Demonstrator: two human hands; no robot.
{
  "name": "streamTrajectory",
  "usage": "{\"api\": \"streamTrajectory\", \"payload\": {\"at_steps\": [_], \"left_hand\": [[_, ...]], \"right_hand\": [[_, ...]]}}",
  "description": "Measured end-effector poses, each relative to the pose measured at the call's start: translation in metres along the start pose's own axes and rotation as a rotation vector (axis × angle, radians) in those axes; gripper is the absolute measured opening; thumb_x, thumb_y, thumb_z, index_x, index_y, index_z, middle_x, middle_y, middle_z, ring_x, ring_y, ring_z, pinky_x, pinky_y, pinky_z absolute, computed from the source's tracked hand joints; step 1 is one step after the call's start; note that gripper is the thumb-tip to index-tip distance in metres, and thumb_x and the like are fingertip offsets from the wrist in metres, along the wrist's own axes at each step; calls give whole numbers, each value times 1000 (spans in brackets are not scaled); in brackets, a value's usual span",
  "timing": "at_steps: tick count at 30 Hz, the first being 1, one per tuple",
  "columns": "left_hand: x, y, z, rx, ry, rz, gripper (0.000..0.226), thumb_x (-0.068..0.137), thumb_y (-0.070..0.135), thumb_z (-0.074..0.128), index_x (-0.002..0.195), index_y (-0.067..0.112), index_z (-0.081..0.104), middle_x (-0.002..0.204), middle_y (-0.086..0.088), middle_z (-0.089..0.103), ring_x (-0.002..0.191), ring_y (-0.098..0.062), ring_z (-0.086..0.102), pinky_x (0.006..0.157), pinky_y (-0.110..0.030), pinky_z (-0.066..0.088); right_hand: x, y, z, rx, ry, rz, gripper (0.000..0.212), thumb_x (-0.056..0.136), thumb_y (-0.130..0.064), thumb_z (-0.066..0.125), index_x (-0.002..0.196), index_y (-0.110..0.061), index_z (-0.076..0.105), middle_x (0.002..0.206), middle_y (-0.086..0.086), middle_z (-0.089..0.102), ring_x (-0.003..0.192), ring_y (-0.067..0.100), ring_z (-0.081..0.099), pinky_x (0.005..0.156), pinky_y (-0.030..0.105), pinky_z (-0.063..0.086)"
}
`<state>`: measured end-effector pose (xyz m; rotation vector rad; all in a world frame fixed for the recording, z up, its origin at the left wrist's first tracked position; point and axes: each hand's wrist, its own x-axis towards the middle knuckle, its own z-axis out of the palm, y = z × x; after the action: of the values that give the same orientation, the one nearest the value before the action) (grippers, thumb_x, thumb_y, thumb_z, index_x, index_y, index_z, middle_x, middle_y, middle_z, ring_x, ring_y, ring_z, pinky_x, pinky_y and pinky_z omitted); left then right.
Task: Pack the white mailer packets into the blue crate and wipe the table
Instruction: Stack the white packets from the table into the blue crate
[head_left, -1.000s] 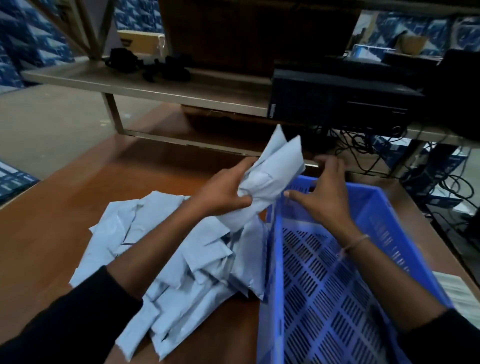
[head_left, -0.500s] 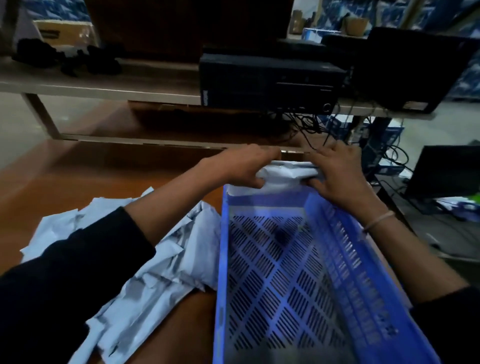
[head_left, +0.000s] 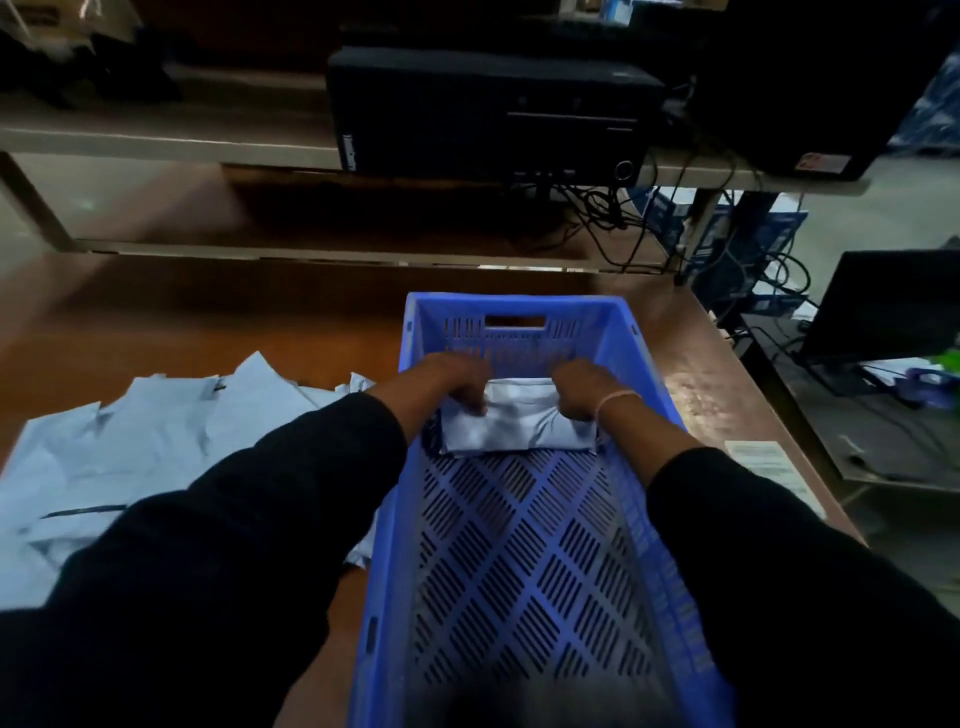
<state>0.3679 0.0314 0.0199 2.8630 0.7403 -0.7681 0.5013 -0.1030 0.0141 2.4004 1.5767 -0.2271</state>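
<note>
A blue slotted crate (head_left: 639, 364) stands on the brown table, running from the front edge toward the back. Inside it, near the far wall, lies a small bundle of white mailer packets (head_left: 517, 423). My left hand (head_left: 452, 382) grips the bundle's left end with curled fingers. My right hand (head_left: 584, 389) grips its right end the same way. Both hands are down inside the crate. A loose pile of several white mailer packets (head_left: 156, 447) spreads over the table left of the crate, partly hidden by my left sleeve.
A low shelf behind the table carries a black computer case (head_left: 493, 109) and a dark monitor (head_left: 800, 88). Tangled cables (head_left: 608, 213) hang at the back right. A printed paper sheet (head_left: 769, 465) lies on the table's right edge. A laptop (head_left: 888, 306) sits lower right.
Both hands carried the bundle from the crate's far rim down onto its floor by the far wall. The view has tilted downward.
</note>
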Motion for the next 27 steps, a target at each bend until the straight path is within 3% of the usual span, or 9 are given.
{"api": "streamTrajectory", "payload": {"at_steps": [4, 8, 11, 14, 16, 19, 22, 25, 27], "left_hand": [[3, 1, 10, 56, 57, -97, 48, 99, 31, 63, 138, 6, 53, 141, -14, 58, 127, -34, 59, 101, -48, 52], [-6, 7, 6, 150, 120, -123, 54, 96, 33, 68, 142, 13, 50, 142, -9, 56, 128, -31, 58, 98, -49, 53], [-5, 11, 12, 171, 41, 17, 75, 93, 43, 72, 151, 10, 39, 153, -12, 46, 136, -34, 50, 108, -48, 46], [-5, 18, 23, 179, -173, 66, 104, 90, 61, 66, 164, 19, 5, 170, -8, 16, 152, -32, 29, 119, -47, 33], [-2, 24, 29, 206, -263, 22, 116, 87, 70, 62, 163, 23, -11, 171, -10, 10, 155, -33, 22, 120, -49, 31], [6, 29, 34, 217, -311, -26, 124, 82, 78, 61, 160, 25, -19, 170, -14, 16, 152, -34, 28, 118, -50, 34], [8, 31, 37, 188, -344, -66, 124, 84, 77, 59, 158, 24, -26, 171, -16, 8, 150, -37, 31, 114, -49, 38], [1, 35, 36, 225, -307, -50, 119, 90, 70, 58, 158, 20, -26, 170, -21, -5, 152, -39, 25, 115, -50, 34], [-2, 38, 37, 231, -286, -47, 117, 91, 68, 59, 159, 20, -24, 169, -21, -10, 154, -39, 20, 117, -51, 30]], "right_hand": [[9, 1, 18, -10, 166, 68, 48, 89, -17, 62, 134, -9, 48, 133, 14, 51, 123, 34, 51, 92, 45, 50], [7, 8, 30, -97, 236, 50, 52, 87, -16, 65, 134, -6, 45, 136, 16, 41, 122, 35, 45, 87, 45, 51], [2, 9, 37, -57, 138, -9, 60, 86, -20, 67, 139, -7, 42, 145, 17, 37, 129, 37, 40, 94, 47, 50], [-3, 8, 48, -70, -60, -55, 68, 88, -25, 66, 148, -16, 35, 151, 15, 30, 134, 40, 37, 103, 48, 43], [-2, 8, 56, -62, -81, -37, 65, 93, -20, 58, 152, -20, 32, 153, 16, 29, 131, 43, 39, 104, 49, 44], [3, 10, 61, -27, -16, 10, 64, 98, -17, 49, 156, -24, 24, 159, 17, 20, 133, 44, 38, 104, 49, 41], [9, 9, 64, 10, 103, 47, 60, 99, -10, 43, 156, -21, 26, 155, 18, 27, 134, 43, 37, 102, 49, 44], [15, 9, 77, 62, 62, 24, 66, 97, -12, 47, 157, -20, 22, 153, 18, 31, 136, 41, 36, 105, 48, 43], [17, 10, 84, 126, 15, 30, 70, 96, -10, 46, 159, -23, 15, 160, 16, 19, 145, 40, 23, 113, 49, 36]]}}
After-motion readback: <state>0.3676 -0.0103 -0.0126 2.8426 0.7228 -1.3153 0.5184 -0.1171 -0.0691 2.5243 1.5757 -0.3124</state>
